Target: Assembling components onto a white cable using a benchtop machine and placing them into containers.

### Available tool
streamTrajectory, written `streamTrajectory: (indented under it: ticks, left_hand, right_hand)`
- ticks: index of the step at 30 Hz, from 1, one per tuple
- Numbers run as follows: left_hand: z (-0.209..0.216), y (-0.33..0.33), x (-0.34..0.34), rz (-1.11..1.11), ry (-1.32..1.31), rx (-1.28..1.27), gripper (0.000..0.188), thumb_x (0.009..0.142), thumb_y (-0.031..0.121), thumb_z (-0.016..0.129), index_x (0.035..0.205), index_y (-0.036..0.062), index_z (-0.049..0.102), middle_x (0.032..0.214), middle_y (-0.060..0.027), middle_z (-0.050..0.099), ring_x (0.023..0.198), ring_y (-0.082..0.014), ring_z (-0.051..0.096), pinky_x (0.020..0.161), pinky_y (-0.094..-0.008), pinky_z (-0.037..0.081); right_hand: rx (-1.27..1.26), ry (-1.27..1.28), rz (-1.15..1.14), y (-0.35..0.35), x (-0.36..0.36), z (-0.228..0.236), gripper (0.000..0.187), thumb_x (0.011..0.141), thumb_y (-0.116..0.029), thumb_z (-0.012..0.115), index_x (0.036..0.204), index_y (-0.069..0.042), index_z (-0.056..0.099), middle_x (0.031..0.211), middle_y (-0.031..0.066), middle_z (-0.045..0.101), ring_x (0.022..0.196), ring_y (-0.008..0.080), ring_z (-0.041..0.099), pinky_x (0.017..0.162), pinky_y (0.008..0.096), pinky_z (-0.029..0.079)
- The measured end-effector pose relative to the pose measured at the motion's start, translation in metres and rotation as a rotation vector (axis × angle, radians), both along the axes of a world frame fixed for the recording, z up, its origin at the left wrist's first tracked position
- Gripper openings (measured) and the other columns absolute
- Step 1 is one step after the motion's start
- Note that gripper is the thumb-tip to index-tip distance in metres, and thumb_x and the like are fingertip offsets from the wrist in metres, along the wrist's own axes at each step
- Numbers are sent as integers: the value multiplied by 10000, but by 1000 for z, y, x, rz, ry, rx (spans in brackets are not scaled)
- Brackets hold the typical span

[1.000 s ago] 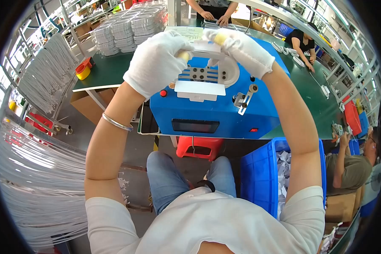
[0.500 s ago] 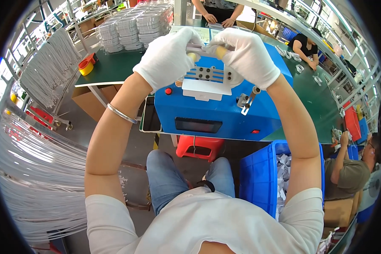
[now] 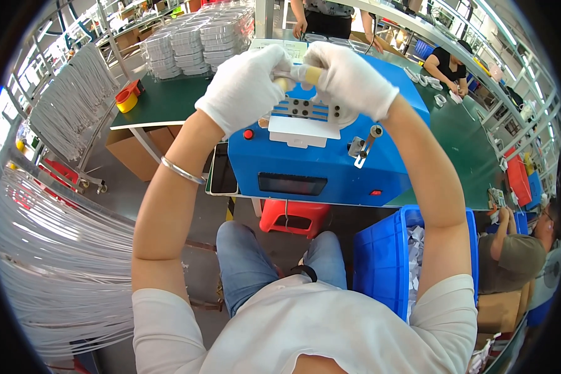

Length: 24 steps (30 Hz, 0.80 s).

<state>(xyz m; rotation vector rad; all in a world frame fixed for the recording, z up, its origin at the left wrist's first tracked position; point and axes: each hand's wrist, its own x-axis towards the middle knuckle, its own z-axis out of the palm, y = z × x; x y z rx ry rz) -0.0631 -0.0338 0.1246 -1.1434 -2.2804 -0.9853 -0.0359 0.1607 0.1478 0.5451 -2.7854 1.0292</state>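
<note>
My left hand (image 3: 246, 84) and my right hand (image 3: 355, 81), both in white gloves with yellow covering at the thumbs, meet above the back of a blue machine (image 3: 336, 177). Fingers of both are closed on a small white strip-like piece (image 3: 296, 72), mostly covered by the gloves; its exact kind cannot be made out. Below them the machine carries a slotted metal plate (image 3: 302, 108) with dark screws. A bent white sheet (image 3: 302, 130) sits in front of that plate. To the right stands a metal bracket (image 3: 364, 147); a red button (image 3: 249, 134) is at the left.
A blue bin (image 3: 380, 262) of white pieces stands by my right arm, a red stool (image 3: 293, 215) under the bench. Stacked clear trays (image 3: 199, 40) and a yellow tape dispenser (image 3: 127, 100) lie on the green table (image 3: 162, 103). White cables (image 3: 56, 262) hang at left. Several people work nearby.
My right hand has shifted left, closer to my left hand, and its wrist has turned. The far co-worker's hands have moved apart, uncovering round pale parts on the table.
</note>
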Motion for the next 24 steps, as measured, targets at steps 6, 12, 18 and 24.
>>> streamTrajectory:
  ticks: [6, 12, 18, 24]
  left_hand:
    - [-70, -23, 4, 113, -239, 554, 260, 912, 120, 555, 1162, 51, 562, 920, -58, 640, 708, -115, 623, 577, -240, 493]
    - [-71, -9, 32, -106, -204, 651, 436, 940, 33, 420, 1372, 87, 419, 807, 19, 571, 587, -10, 401, 511, -145, 352]
    - [-110, 12, 73, -17, -587, 961, 320, 984, 297, 446, 1019, -15, 509, 716, -55, 582, 456, -61, 487, 385, -181, 383]
    - [-94, 37, 70, -665, -749, 829, 758, 848, 608, 506, 1178, -73, 482, 774, -159, 595, 584, -204, 559, 506, -286, 444]
  right_hand:
    - [-536, -25, 190, 25, 4, -16, 424, 922, -385, 548, 1114, -9, 573, 853, 55, 628, 730, 97, 593, 660, 230, 497]
    - [-59, -12, 87, 12, 15, -5, 388, 920, -350, 564, 1143, -35, 597, 995, 66, 637, 876, 138, 594, 794, 270, 488]
    - [28, 14, 63, 20, 20, -1, 286, 876, -185, 593, 1109, -19, 598, 901, 115, 637, 846, 167, 616, 774, 296, 503]
    - [335, 469, 142, 24, 14, -5, 230, 820, -98, 511, 1000, -31, 636, 816, 177, 627, 695, 260, 608, 671, 375, 484]
